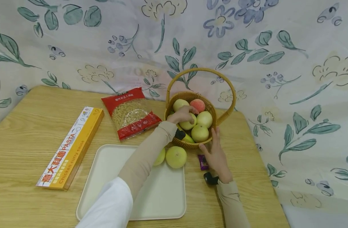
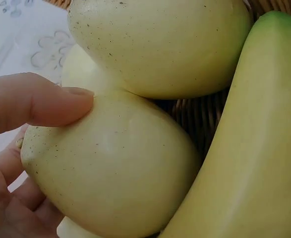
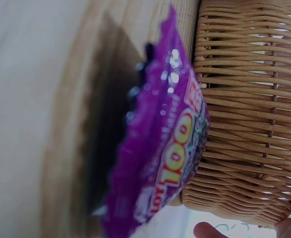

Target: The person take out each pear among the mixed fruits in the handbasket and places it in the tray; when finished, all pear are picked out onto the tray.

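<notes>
In the head view my left hand reaches into a wicker basket. It grips a pale yellow-green pear, thumb on top and fingers curled round the far side in the left wrist view. More pears, a red peach and a banana lie around it. Against the near right side of the basket rests my right hand, thumb and fingers spread. Close to that hand is a small purple candy packet on the table.
A cream tray holds two yellow-green pears at its upper right, one partly behind my left arm. Left of it lie a pasta box and a red pasta bag. The basket's handle arches overhead.
</notes>
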Tool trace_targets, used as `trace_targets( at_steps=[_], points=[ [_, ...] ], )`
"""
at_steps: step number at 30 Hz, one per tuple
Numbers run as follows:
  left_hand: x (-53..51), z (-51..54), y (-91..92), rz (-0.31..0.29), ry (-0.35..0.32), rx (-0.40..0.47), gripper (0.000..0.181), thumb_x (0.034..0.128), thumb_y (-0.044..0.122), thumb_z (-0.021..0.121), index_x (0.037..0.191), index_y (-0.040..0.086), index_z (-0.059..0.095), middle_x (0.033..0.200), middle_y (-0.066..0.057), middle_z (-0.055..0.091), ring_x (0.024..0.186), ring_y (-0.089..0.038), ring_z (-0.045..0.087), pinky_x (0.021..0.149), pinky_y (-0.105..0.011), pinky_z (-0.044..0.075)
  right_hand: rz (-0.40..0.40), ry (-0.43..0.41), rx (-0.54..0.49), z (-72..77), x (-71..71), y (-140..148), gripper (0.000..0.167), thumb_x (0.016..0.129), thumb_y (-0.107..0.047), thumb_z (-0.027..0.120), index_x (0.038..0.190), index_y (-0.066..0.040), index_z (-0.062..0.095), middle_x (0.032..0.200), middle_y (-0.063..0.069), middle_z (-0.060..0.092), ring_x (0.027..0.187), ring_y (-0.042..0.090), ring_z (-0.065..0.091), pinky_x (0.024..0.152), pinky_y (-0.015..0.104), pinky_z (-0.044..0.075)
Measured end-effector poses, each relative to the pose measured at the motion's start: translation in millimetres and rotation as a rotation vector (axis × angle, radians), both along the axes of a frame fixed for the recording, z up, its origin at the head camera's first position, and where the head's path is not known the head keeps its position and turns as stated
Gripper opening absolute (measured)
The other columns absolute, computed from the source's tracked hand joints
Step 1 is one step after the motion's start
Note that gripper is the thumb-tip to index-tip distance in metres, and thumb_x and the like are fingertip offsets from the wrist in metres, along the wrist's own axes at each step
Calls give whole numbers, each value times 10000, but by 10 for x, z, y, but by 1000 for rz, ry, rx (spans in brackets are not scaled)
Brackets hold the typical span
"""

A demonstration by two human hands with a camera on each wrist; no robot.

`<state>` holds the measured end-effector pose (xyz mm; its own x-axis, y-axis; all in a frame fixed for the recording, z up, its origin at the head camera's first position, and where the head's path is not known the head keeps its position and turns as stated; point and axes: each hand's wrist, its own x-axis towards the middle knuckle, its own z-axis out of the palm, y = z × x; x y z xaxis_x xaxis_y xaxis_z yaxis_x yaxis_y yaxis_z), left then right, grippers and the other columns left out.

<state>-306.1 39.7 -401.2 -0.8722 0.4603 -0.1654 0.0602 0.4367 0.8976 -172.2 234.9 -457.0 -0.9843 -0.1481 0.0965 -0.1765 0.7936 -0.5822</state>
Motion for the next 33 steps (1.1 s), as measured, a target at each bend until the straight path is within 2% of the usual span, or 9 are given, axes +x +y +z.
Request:
trace_targets(
  at_steps=[7,11,17,21,25,28,33],
  points=[
    [31,88,-50,55,66,13,372,806,-16,644,1169,62,626,1323,-115,564,1040,-222,511,821,-279,425,-1,-10,11,6,11,-13,842,992,-428,496,1566,-146,-52,1628,143,-134,1397,465,304,965,624,436],
    [45,166,-123,94,114,53,329,804,27,672,1127,74,631,1280,-112,588,1027,-223,531,805,-277,444,1,-13,6,20,18,-22,840,993,-436,488,1565,-141,-51,1627,134,-144,1396,471,301,953,628,440],
    [152,331,-285,136,123,125,287,820,62,704,1097,104,641,1210,-73,616,988,-209,554,802,-288,474,3,7,10,30,25,-27,822,998,-397,493,1565,-124,-34,1624,179,-116,1361,470,364,895,620,480],
    [291,498,-429,154,127,118,303,820,62,710,1113,106,651,1236,-60,601,1020,-209,552,811,-301,489,8,16,9,34,30,-26,814,999,-378,498,1565,-118,-25,1622,195,-102,1349,467,384,861,606,499],
    [497,658,-579,177,122,149,310,803,20,719,1098,86,649,1219,-67,601,1061,-224,550,842,-313,496,13,27,2,23,27,-19,817,998,-375,503,1565,-119,-28,1620,200,-101,1352,474,375,865,610,495],
    [656,701,-709,176,124,177,307,791,-17,719,1071,78,637,1213,-73,589,1116,-215,529,889,-316,487,11,21,7,13,32,-10,823,998,-372,505,1564,-122,-38,1621,192,-111,1355,482,367,859,611,496],
    [902,675,-1041,179,156,183,285,767,-20,719,1023,68,630,1242,-71,622,1220,-217,521,972,-346,451,17,5,6,24,23,-1,827,1001,-374,496,1562,-112,-52,1616,195,-135,1363,489,344,886,624,481]
  ],
)
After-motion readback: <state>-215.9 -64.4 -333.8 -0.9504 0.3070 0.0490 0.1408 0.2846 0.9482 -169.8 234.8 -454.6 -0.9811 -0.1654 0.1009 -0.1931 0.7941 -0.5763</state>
